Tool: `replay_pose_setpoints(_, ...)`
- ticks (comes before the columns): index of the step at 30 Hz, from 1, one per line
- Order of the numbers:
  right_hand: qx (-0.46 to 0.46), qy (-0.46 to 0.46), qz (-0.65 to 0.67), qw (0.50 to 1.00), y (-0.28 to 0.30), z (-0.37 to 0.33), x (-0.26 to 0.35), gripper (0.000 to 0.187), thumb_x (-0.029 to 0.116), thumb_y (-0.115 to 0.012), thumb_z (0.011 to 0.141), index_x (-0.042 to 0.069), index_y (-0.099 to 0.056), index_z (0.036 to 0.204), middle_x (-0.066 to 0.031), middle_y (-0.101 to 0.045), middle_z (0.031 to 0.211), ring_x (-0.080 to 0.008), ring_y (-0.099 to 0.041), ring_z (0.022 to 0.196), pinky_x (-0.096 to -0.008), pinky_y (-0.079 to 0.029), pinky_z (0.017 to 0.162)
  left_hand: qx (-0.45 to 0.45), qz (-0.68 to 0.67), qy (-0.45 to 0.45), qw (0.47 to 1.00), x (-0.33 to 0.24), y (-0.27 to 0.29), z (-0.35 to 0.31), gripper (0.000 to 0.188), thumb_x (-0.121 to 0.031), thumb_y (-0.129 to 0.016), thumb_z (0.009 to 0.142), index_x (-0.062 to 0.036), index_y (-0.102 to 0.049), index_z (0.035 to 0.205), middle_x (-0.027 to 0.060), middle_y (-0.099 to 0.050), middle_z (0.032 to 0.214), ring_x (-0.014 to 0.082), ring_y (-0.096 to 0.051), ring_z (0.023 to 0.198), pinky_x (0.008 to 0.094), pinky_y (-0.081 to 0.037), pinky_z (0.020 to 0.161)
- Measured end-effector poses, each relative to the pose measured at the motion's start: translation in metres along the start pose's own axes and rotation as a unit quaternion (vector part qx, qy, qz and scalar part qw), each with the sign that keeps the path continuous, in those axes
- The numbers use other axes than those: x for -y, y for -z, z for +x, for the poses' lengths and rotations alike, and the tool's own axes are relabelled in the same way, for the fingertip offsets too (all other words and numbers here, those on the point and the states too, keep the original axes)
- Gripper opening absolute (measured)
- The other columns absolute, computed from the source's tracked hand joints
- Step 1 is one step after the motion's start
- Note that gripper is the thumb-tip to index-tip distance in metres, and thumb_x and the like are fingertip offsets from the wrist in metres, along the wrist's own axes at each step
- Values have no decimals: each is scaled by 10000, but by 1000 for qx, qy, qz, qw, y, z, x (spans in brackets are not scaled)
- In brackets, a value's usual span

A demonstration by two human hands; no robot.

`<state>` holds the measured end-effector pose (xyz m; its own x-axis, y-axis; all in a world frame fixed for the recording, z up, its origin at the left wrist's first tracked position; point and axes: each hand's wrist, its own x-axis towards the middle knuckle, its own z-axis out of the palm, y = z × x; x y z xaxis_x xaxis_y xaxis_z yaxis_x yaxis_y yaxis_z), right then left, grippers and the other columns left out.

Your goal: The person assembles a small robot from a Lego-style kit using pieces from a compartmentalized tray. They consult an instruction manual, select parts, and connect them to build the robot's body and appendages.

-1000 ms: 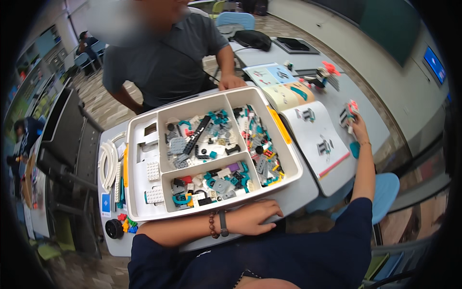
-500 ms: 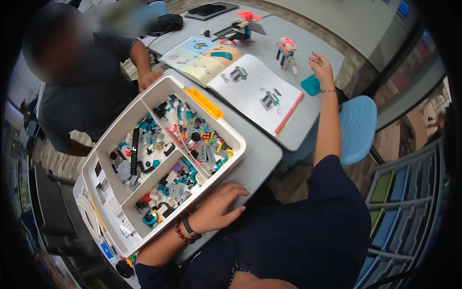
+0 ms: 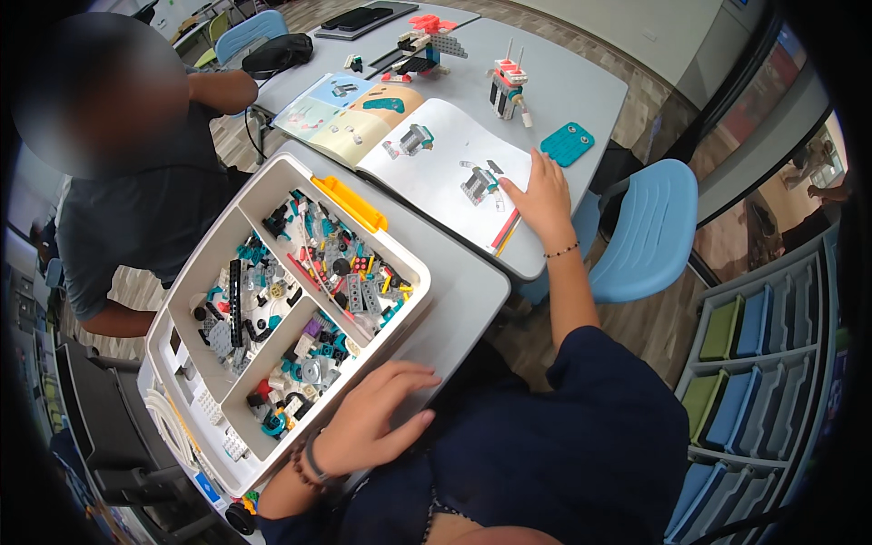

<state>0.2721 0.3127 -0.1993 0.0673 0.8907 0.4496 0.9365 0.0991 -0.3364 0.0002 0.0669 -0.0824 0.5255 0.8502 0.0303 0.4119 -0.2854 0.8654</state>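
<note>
My left hand lies beside the near side of the white sorting tray, fingers apart and nothing held. My right hand is at the right edge of the open instruction booklet, its fingers stretched out over the page margin; whether they press on the paper is hard to tell. The booklet's pages show pictures of brick models. Just beyond that hand lies a teal plate piece. A small brick model in white, grey and coral stands past the booklet's far edge.
Loose building bricks fill the tray's compartments. A larger brick model stands at the back. Across the tray sits another person. A blue chair is on the right, near shelves with coloured bins.
My right hand has come down from its raised place beside the teal piece to the booklet's right edge. My left hand stays by the tray. The view has shifted slightly.
</note>
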Motion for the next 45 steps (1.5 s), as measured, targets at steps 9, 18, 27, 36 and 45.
replay_pose_setpoints(9, 49, 5, -39, 998, 6, -5, 16, 665, 365, -592, 799, 2, -348, 1299, -249, -372, 1314, -353, -277, 1272, -509, -243, 1004, -68, 136, 16, 988, -64, 55, -6, 349, -61, -655, 688, -20, -572, 1025, 151, -573, 1011, 285, -576, 897, 339, -458, 786)
replay_pose_setpoints(18, 16, -117, 642, 758, 27, 19, 41, 589, 14, -559, 771, -9, -293, 1297, -207, -604, 962, -242, -634, 786, -325, -521, 684, -134, 224, -49, 964, -20, 85, 111, 346, -133, -630, 752, 6, -539, 1055, 148, -569, 989, 267, -550, 944, 339, -410, 848)
replay_pose_setpoints(27, 96, -38, 776, 622, 41, 93, 111, 543, 28, -583, 805, 43, -319, 1280, -110, -605, 866, -143, -619, 737, -277, -531, 633, -180, 380, -99, 902, 35, 91, 202, 420, -255, -674, 742, -22, -578, 1077, 145, -612, 851, 225, -616, 771, 324, -464, 656)
replay_pose_setpoints(36, 92, 187, 612, 763, -16, 61, 142, 450, 105, -556, 821, 45, -396, 1236, -56, -580, 809, -134, -566, 689, -265, -459, 655, -350, 44, 102, 930, 120, 203, 210, 392, -302, -650, 781, 69, -641, 906, 102, -651, 760, 143, -596, 673, 276, -446, 612)
replay_pose_setpoints(45, 187, 223, 453, 843, -44, 48, 145, 312, 87, -598, 746, 74, -555, 1054, -62, -572, 779, -169, -560, 619, -279, -463, 585, -328, -70, 202, 920, 158, 234, 194, 465, -364, -693, 748, 48, -607, 944, 90, -631, 824, 147, -586, 747, 265, -442, 682)
